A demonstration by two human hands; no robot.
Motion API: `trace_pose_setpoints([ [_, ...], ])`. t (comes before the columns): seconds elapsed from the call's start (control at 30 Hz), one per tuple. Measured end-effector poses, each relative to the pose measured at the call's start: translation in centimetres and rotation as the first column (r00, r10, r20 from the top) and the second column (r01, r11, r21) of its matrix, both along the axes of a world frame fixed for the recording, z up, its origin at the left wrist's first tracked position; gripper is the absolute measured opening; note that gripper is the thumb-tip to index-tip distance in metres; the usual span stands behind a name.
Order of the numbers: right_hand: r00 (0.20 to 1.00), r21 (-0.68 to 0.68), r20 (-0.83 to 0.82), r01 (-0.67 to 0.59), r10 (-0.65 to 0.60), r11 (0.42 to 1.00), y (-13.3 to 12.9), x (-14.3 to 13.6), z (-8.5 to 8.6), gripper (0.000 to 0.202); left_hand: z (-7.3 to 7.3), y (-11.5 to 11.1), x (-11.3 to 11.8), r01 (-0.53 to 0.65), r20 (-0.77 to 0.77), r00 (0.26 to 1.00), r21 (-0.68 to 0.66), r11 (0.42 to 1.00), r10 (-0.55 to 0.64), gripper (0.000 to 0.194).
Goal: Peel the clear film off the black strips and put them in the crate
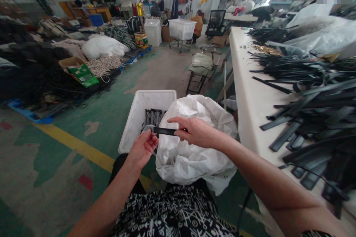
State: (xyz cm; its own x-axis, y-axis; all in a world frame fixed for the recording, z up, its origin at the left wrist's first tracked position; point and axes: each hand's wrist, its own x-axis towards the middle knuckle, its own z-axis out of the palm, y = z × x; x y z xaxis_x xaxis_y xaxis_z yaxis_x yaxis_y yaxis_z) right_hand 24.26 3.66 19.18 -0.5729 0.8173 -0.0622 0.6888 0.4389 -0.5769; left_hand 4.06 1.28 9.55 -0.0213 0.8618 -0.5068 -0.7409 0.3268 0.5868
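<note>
Grip: my left hand [144, 146] and right hand [197, 132] pinch opposite ends of a flat black strip [164, 131] | Place: over the left side of a crumpled white sack [194, 157] | Risk: slack fingertips could let it slip

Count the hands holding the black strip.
2: the left hand at the left end of the black strip, the right hand at its right end, above the white sack.
</note>
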Motion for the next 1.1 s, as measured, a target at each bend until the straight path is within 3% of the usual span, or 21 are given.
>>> trace_pose_setpoints([
  [0.27, 0.993, 0.042, -0.109, 0.052, -0.047, 0.998, -0.1, -1.8, -1.1, 0.045, 1.6, 0.6, 1.1, 0.203, -0.112, 0.975, 0.081, 0.976, -0.193, 0.015],
  [0.43, 0.981, -0.085, -0.190, 0.019, -0.035, 0.996, 0.2, -0.5, -0.3, 0.038, 3.5, 3.1, 0.2, 0.160, -0.229, 0.966, 0.176, 0.971, -0.117, 0.017],
  [0.53, 0.976, -0.090, -0.210, 0.047, -0.065, 0.995, 0.2, -0.8, 0.1, 0.039, 4.7, 4.4, 0.0, 0.233, -0.280, 0.945, 0.201, 0.952, -0.172, 0.012],
  [0.67, 0.974, -0.049, -0.203, 0.089, -0.097, 0.995, 0.6, -0.9, 0.1, 0.044, 5.1, 7.4, 0.3, 0.345, -0.382, 0.894, 0.249, 0.905, -0.236, 0.012],
  [0.8, 0.950, 0.049, -0.272, 0.171, -0.152, 0.984, 1.6, 1.5, 1.3, 0.045, 6.3, 12.5, 0.2, 0.556, -0.627, 0.703, 0.191, 0.809, -0.336, 0.014],
  [0.9, 0.924, 0.120, -0.309, 0.273, -0.226, 0.954, 2.8, 4.5, 2.9, 0.040, 8.6, 15.2, 0.0, 0.680, -0.860, 0.447, 0.147, 0.719, -0.247, 0.028],
  [0.97, 0.915, 0.168, -0.290, 0.338, -0.281, 0.926, 4.1, 7.2, 3.9, 0.036, 9.7, 16.2, -0.4, 0.649, -0.968, 0.222, 0.057, 0.759, -0.117, 0.027],
  [1.0, 0.909, 0.199, -0.267, 0.376, -0.319, 0.905, 4.8, 8.9, 4.3, 0.035, 9.7, 16.6, -0.6, 0.646, -0.982, 0.149, 0.009, 0.763, -0.115, 0.024],
  [1.07, 0.879, 0.276, -0.173, 0.477, -0.445, 0.835, 5.9, 13.0, 5.1, 0.035, 8.4, 16.8, -1.1, 0.583, -0.975, 0.123, -0.081, 0.809, -0.186, 0.013],
  [1.1, 0.840, 0.323, -0.087, 0.532, -0.536, 0.782, 6.2, 15.3, 5.5, 0.036, 7.1, 16.6, -1.2, 0.589, -0.944, 0.168, -0.135, 0.797, -0.284, 0.008],
])
